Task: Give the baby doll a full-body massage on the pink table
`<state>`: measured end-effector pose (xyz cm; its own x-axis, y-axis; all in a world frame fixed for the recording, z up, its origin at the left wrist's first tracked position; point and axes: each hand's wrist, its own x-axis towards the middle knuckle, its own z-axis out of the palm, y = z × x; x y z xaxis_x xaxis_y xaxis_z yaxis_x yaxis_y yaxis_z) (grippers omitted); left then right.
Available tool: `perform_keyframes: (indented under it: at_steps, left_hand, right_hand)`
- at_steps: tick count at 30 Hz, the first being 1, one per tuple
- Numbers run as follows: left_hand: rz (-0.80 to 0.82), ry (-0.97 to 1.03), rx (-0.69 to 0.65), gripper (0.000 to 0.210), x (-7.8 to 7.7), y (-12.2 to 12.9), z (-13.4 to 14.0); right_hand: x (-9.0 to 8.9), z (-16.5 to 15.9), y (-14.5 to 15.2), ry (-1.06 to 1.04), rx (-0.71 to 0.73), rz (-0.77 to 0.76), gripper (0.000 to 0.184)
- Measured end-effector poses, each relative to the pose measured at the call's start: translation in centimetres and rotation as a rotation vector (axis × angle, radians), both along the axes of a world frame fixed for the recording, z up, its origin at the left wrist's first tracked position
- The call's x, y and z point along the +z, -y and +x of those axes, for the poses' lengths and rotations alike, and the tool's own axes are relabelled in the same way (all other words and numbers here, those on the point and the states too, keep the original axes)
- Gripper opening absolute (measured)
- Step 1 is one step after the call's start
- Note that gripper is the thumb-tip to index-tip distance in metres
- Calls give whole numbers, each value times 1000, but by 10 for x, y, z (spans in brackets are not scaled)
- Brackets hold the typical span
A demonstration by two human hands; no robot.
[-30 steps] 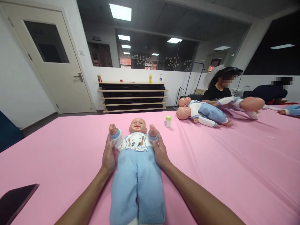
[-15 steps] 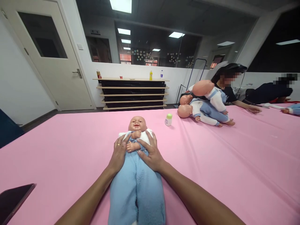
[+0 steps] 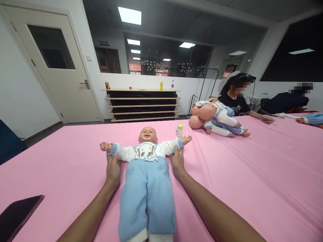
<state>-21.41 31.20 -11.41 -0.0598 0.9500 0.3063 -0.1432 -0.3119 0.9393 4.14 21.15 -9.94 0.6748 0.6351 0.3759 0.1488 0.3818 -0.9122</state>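
A baby doll (image 3: 147, 188) lies face up on the pink-covered table, its feet toward me. It wears light blue trousers and a white top with an elephant face, and both its arms are spread out sideways. My left hand (image 3: 113, 169) is closed round the doll's sleeved forearm on the left, the fingers partly hidden behind the sleeve. On the other side my right hand (image 3: 178, 163) grips the opposite forearm near its blue cuff, fingertips mostly out of sight. A small white jar with a green lid (image 3: 179, 130) stands just behind the doll's hand on the right.
Several more dolls (image 3: 217, 117) lie piled at the back right, beside a seated person (image 3: 238, 97). Another person (image 3: 285, 101) leans over farther right. A dark phone-like slab (image 3: 20, 215) lies front left. Shelves (image 3: 143, 95) line the back wall.
The doll's arms have gone from folded across its chest to stretched outward, my hands moving apart with them. At the back right, one doll has been lowered onto the pile.
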Motion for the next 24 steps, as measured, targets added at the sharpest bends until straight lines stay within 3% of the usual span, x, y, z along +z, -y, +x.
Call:
perform_keyframes:
  at_steps: [6, 11, 18, 21, 24]
  left_hand:
    - [227, -614, -130, 52, 14, 16, 20]
    - [316, -799, -208, 51, 18, 20, 24]
    - [304, -706, -146, 50, 17, 21, 27]
    - [217, -516, -20, 52, 13, 17, 21]
    - [118, -322, 44, 58, 5, 9, 9]
  right_hand:
    - [15, -28, 14, 435, 236, -100, 52]
    - [14, -37, 10, 688, 268, -175, 41]
    - [8, -36, 5, 648, 198, -165, 48]
    - [7, -31, 7, 433, 128, -96, 54]
    - [4, -18, 7, 173, -13, -70, 47]
